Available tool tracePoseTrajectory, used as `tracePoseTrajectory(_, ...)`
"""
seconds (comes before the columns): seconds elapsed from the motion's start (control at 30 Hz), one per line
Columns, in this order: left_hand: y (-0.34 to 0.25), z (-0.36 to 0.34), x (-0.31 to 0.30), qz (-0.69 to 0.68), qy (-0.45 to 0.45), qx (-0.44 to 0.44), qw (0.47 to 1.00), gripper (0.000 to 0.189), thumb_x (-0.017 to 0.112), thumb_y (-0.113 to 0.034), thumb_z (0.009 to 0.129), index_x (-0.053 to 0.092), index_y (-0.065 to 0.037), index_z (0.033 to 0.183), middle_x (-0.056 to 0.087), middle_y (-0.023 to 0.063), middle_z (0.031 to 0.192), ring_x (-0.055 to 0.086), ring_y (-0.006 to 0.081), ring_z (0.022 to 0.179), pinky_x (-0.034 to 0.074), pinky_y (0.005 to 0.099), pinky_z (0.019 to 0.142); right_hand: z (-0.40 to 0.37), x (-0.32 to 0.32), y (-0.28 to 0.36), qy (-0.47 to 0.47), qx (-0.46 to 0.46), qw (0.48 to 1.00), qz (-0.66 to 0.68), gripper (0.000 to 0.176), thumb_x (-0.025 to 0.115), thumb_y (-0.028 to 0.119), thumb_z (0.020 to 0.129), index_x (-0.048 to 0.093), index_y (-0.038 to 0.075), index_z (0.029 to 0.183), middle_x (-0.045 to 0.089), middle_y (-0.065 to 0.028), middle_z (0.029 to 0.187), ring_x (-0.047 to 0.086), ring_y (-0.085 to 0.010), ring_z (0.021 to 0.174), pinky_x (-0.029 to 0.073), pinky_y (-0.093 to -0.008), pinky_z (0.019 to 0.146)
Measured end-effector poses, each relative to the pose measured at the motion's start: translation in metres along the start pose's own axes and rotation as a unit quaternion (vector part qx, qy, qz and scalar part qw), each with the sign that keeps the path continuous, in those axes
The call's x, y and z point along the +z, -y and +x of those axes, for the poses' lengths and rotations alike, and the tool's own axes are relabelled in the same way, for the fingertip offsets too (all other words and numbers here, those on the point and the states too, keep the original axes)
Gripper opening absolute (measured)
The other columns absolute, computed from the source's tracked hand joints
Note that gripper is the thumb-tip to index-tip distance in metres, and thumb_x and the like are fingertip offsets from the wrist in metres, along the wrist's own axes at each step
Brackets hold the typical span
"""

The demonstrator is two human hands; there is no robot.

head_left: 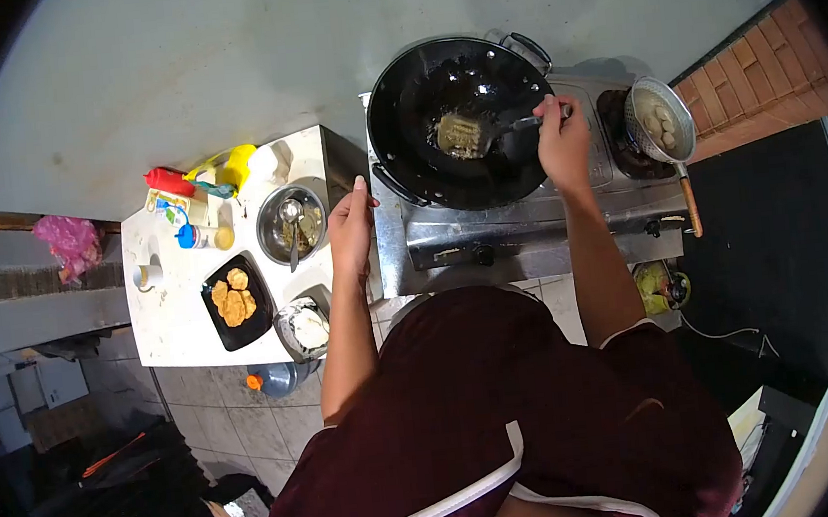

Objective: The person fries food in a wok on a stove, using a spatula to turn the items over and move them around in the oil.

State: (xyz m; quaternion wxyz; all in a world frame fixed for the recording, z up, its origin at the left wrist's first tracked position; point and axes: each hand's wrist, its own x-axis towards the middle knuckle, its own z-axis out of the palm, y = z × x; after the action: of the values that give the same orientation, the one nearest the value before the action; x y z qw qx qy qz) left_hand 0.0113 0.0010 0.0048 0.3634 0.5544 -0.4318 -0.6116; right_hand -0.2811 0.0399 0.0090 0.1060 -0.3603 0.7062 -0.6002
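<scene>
My right hand (pixel 564 147) is closed around the handle of a spatula (pixel 524 124), above the right side of a black wok (pixel 399 92). The spatula's dark head reaches to a yellowish, ridged piece of food (pixel 460 136) at the bottom of the wok, with shiny oil around it. My left hand (pixel 350 230) is beside the wok's left handle (pixel 398 186), between the stove and the white table. Its thumb points up, apart from loosely bent fingers, and nothing shows in it. Near it stands a steel bowl (pixel 266 234) with a ladle (pixel 292 232) inside.
A black plate (pixel 221 329) of fried patties is on the white table (pixel 169 329), with a bowl of white powder (pixel 308 327) and several bottles (pixel 203 237). At the stove's right, a strainer (pixel 684 126) holds round pale pieces. A water jug (pixel 287 378) lies below the table.
</scene>
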Motion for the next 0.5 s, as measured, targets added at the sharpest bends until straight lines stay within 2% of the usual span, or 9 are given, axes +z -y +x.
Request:
tracePoseTrajectory(0.23, -0.002, 0.007, 0.002, 0.025, 0.024, -0.003, 0.999, 0.044, 0.056, -0.043, 0.089, 0.056, -0.008, 0.062, 0.036, -0.0066, 0.053, 0.029, 0.0046, 0.051, 0.021, 0.0214, 0.048, 0.003, 0.0, 0.006, -0.043, -0.025, 0.998, -0.035, 0.024, 0.049, 0.025, 0.093, 0.053, 0.001, 0.094, 0.065, -0.0094, 0.077, 0.061, -0.0176, 0.07, 0.045, -0.029, 0.064)
tracePoseTrajectory(0.3, -0.002, 0.009, 0.002, 0.037, 0.029, -0.004, 0.999, 0.044, 0.056, -0.042, 0.089, 0.056, -0.008, 0.062, 0.036, -0.0067, 0.053, 0.029, 0.0045, 0.051, 0.021, 0.0215, 0.049, 0.003, 0.003, 0.005, -0.013, -0.017, 0.999, -0.029, 0.024, 0.049, 0.024, 0.093, 0.053, 0.001, 0.094, 0.064, -0.0087, 0.077, 0.06, -0.0169, 0.068, 0.045, -0.0291, 0.063)
tracePoseTrajectory(0.37, -0.002, 0.01, -0.001, 0.043, 0.062, -0.019, 0.997, 0.042, 0.058, -0.041, 0.088, 0.055, -0.008, 0.062, 0.035, -0.007, 0.053, 0.029, 0.0042, 0.05, 0.021, 0.0218, 0.048, 0.007, -0.004, 0.011, -0.026, -0.018, 0.999, -0.044, 0.024, 0.049, 0.024, 0.093, 0.053, 0.001, 0.094, 0.064, -0.0086, 0.076, 0.059, -0.0168, 0.068, 0.045, -0.0292, 0.063)
tracePoseTrajectory(0.5, -0.002, 0.01, 0.0, 0.064, 0.065, -0.029, 0.995, 0.041, 0.059, -0.04, 0.087, 0.055, -0.008, 0.062, 0.035, -0.0073, 0.052, 0.029, 0.004, 0.05, 0.02, 0.0219, 0.048, 0.007, 0.0, 0.005, -0.034, -0.015, 0.999, -0.036, 0.024, 0.049, 0.025, 0.093, 0.053, 0.001, 0.093, 0.064, -0.0084, 0.075, 0.059, -0.0166, 0.066, 0.045, -0.0293, 0.063)
